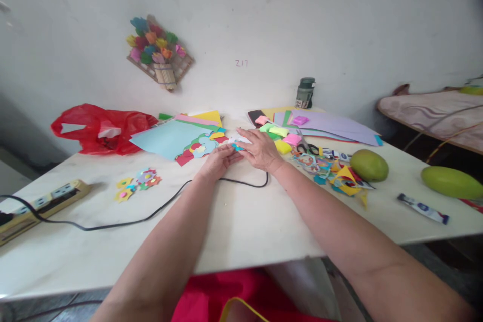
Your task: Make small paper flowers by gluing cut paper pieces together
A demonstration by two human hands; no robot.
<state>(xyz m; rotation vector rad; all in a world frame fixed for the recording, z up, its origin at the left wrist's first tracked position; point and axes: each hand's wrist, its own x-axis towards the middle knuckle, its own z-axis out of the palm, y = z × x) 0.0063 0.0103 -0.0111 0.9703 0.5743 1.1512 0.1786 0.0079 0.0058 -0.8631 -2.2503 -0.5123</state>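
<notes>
My left hand and my right hand meet over the middle of the table. Between their fingertips shows a small bright blue paper piece, mostly hidden by the fingers. Behind it lies something white that I cannot make out. The fingers of both hands are pinched in on the blue piece, the right ones reaching over the white thing. Left of my hands sit cut paper flower shapes. Nearer the left side lie small paper flowers with coloured centres.
A black cable runs from the power strip past my wrists. A red plastic bag and coloured sheets lie left. Clay packs, scissors, paper scraps, green mangoes and a glue tube lie right.
</notes>
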